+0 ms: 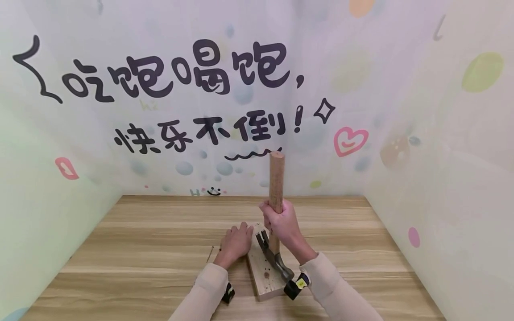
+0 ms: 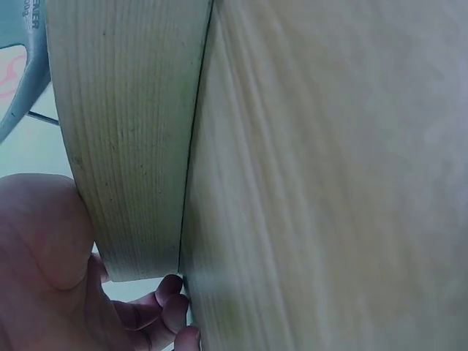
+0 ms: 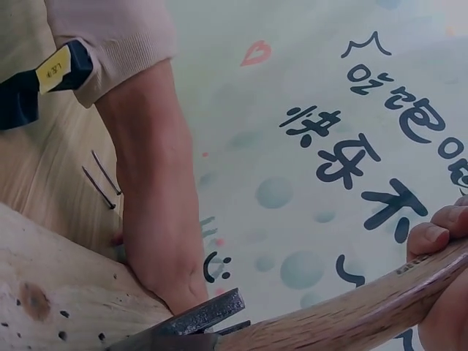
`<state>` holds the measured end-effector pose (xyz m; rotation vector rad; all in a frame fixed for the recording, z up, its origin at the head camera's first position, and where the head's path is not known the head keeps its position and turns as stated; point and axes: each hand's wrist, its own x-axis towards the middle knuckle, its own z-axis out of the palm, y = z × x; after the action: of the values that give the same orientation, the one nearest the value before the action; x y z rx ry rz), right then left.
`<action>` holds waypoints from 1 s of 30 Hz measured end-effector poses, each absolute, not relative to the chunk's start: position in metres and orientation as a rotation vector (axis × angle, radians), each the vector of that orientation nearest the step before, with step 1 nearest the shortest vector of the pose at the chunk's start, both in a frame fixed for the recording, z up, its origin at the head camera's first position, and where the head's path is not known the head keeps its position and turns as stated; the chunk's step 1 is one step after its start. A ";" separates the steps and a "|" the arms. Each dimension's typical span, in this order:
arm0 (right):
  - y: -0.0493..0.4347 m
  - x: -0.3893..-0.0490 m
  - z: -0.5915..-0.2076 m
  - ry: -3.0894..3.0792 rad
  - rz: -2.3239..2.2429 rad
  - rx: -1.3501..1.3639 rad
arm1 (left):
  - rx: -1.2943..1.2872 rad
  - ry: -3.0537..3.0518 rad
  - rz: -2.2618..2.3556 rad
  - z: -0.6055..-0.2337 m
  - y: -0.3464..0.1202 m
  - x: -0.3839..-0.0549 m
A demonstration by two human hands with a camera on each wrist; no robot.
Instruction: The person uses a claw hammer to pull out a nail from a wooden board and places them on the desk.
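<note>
My right hand (image 1: 284,223) grips the wooden handle of a claw hammer (image 1: 277,180), which stands nearly upright. Its dark metal head (image 1: 275,263) lies over a pale wooden board (image 1: 263,285), claw pointing to the far left and striking face to the near right. Small dark holes and a brown knot mark the board's top. At the far left end of the board, my left hand (image 1: 236,240) holds it, palm along the side and fingers curled at the end, as the left wrist view shows. A thin dark shaft (image 2: 44,118) shows beside the hammer there.
Two loose nails (image 3: 99,186) lie on the wood-grain table (image 1: 152,267), left of the board. Printed wall sheets (image 1: 180,169) enclose the table at the back and both sides. A dark strap with a yellow label (image 1: 301,283) is on the right wrist.
</note>
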<state>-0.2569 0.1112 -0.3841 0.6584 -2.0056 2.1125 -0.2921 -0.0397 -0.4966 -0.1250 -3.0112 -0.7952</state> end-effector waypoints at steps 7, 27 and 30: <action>0.122 -0.254 -0.375 -1.963 2.097 0.724 | -0.141 -2.990 -0.825 -0.500 -0.040 -0.292; 0.138 -0.237 -0.348 -1.762 2.209 1.042 | -0.438 -2.688 -0.870 -0.476 -0.066 -0.261; 0.138 -0.236 -0.348 -1.751 2.215 1.060 | -0.548 -2.681 -0.913 -0.474 -0.067 -0.254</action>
<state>-0.2361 0.1375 -0.3478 1.0599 -1.7509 2.2154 -0.2537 -0.0670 -0.4736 -0.5483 -2.6812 -0.9127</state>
